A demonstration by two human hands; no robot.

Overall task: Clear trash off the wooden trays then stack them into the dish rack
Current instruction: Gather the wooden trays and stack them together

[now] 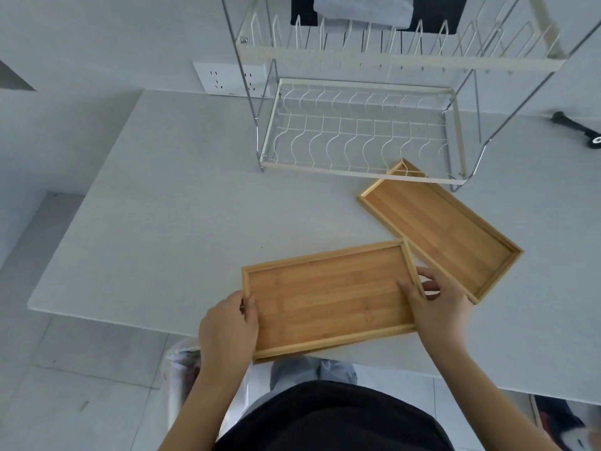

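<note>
Now at the stacking step: both bamboo trays look trash-free. Left hand point(229, 323) grips the near tray point(328, 299) at its left end, right hand point(437, 304) pinches its right rim. Second tray point(439, 229) lies right, far corner under the dish rack point(357, 131). Next: lift, tilt upright, slot between wires.

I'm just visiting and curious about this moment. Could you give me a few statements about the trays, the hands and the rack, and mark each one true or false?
1. Both hands hold the near tray, the left hand at its left end and the right hand at its right end. True.
2. Trash lies on the near tray. False: its surface is bare.
3. The far tray stands upright in the dish rack. False: it lies flat on the table, one corner under the rack's front edge.
4. The rack's lower shelf holds no dishes. True.
5. Three wooden trays are in sight. False: only two.
</note>
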